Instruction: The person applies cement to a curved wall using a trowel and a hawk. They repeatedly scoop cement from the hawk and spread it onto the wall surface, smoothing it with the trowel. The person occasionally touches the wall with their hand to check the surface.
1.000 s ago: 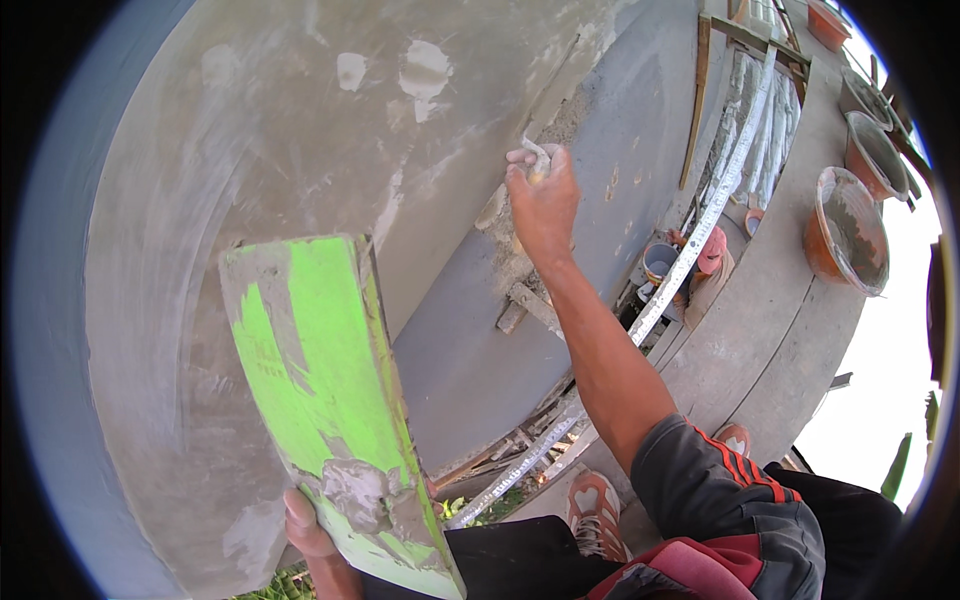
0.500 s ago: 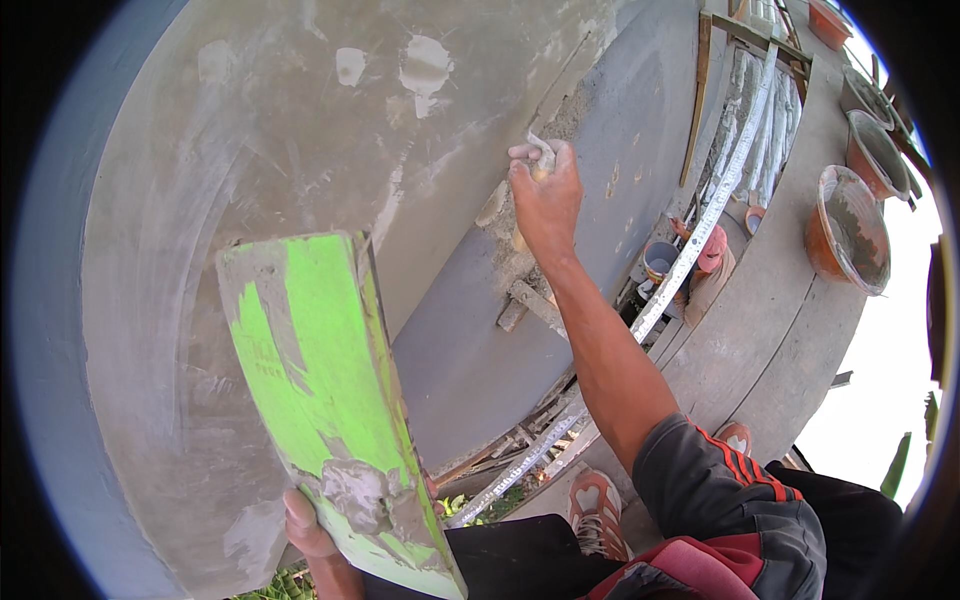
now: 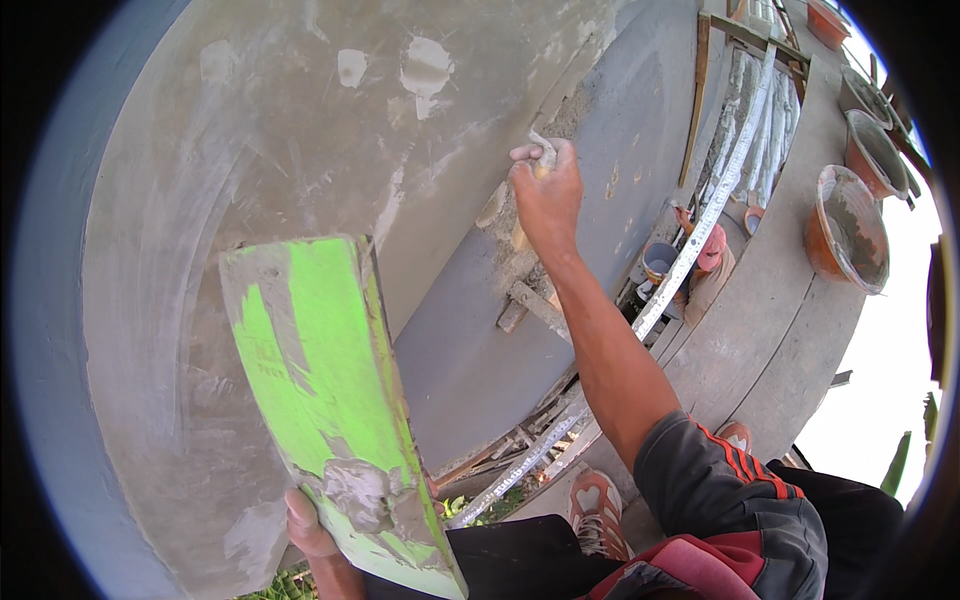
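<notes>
My left hand (image 3: 308, 522) grips a bright green plasterer's board (image 3: 325, 380) from its lower edge. The board is tilted, smeared with grey mortar, and a wet lump of mortar (image 3: 358, 492) sits near its lower end. Up against the wall (image 3: 270, 150), my right hand (image 3: 549, 200) is closed round a trowel (image 3: 543, 152). Only its curved, mortar-coated metal neck and some wooden handle show; the blade is hidden. Beside this fist runs a rough strip of mortar (image 3: 570, 112), between the brownish upper plaster and a smooth grey band.
Underfoot runs a plank walkway (image 3: 755, 330), with several mortar-filled orange basins (image 3: 828, 235) along its right side. A pale, spattered pole (image 3: 690, 250) slants across the gap by the wall. Lower down, a person in a pink cap (image 3: 712, 248) works near a bucket (image 3: 660, 258).
Almost nothing differs. The green board and my right hand have shifted very slightly; the person below has moved an arm a little.
</notes>
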{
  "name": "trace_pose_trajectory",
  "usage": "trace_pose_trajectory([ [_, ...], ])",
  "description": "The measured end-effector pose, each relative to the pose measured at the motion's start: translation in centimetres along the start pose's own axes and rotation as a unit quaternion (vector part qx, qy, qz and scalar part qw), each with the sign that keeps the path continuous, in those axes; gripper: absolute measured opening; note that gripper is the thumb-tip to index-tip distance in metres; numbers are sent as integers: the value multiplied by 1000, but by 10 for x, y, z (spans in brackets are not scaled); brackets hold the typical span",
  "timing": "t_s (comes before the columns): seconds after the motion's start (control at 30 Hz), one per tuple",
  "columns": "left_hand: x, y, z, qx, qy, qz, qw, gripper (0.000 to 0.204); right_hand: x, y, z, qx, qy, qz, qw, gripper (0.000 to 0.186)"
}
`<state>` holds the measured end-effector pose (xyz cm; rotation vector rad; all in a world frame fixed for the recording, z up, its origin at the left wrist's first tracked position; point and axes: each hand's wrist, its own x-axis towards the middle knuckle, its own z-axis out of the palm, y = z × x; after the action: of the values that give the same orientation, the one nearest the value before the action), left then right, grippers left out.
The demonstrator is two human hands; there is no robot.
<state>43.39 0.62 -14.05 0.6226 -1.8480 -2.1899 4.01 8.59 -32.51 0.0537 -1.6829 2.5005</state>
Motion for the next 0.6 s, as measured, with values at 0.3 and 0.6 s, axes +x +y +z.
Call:
trace_pose_trajectory([
  [0.3,1,-1,-2,-12,-4,5,1000,112,1,0,1,-6,-9,-11,1000,31],
  [0.6,2,-1,-1,-20,-9,4,1000,113,1,-5,0,-29,13,-40,999,36],
])
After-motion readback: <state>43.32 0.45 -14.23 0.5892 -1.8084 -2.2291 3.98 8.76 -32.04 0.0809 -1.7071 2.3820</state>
